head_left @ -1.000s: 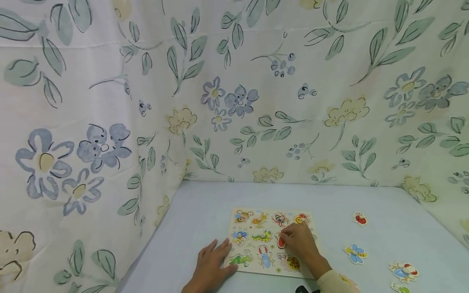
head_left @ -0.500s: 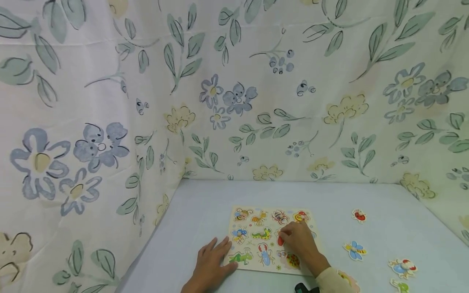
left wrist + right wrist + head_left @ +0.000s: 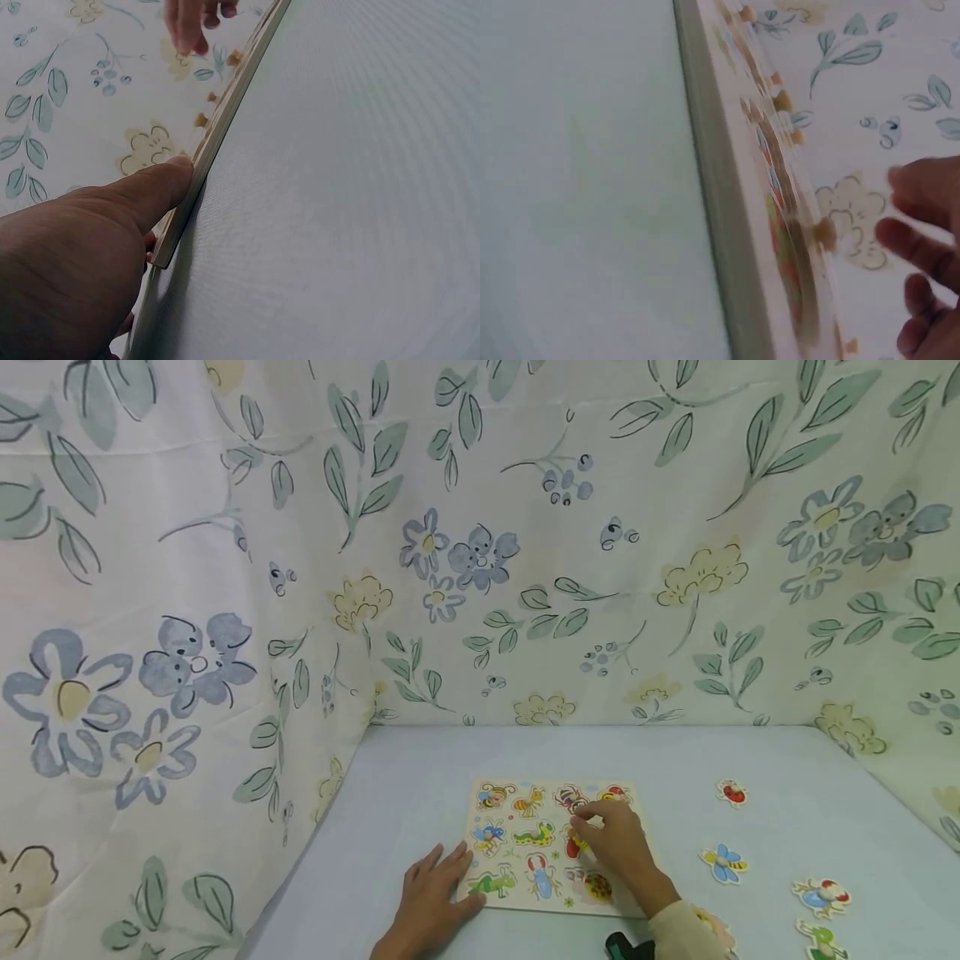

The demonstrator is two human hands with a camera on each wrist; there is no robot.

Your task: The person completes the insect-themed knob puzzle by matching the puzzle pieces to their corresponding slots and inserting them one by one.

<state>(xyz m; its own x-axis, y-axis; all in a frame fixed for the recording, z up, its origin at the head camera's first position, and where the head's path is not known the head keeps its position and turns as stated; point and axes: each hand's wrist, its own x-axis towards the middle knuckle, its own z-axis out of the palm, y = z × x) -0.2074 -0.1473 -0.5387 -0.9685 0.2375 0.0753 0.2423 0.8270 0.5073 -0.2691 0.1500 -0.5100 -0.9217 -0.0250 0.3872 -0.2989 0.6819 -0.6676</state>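
A pale wooden peg puzzle board (image 3: 517, 902) with colourful insect pieces lies on the table. My left hand (image 3: 435, 902) rests flat at its left side, fingers spread, the thumb touching the board's near edge in the left wrist view. My right hand (image 3: 618, 847) hovers over the board's right half, partly hiding pieces there. Below its fingertips sits a red-winged insect piece (image 3: 573, 847). In the right wrist view, thumb and fingers (image 3: 904, 241) are parted with nothing between them, above a wooden knob (image 3: 825, 234).
On the table to the right lie loose pieces: a red ladybird (image 3: 732, 792), a blue-winged bee (image 3: 724, 864), a red-and-blue bug (image 3: 822, 897) and a green insect (image 3: 821, 941). Another piece (image 3: 714, 928) shows beside the right sleeve, near a black object (image 3: 621, 946). Floral cloth (image 3: 547, 610) hangs behind.
My right hand has let go of the red-winged piece and lifted slightly up from it; that piece stays on the board. The left hand has kept its place.
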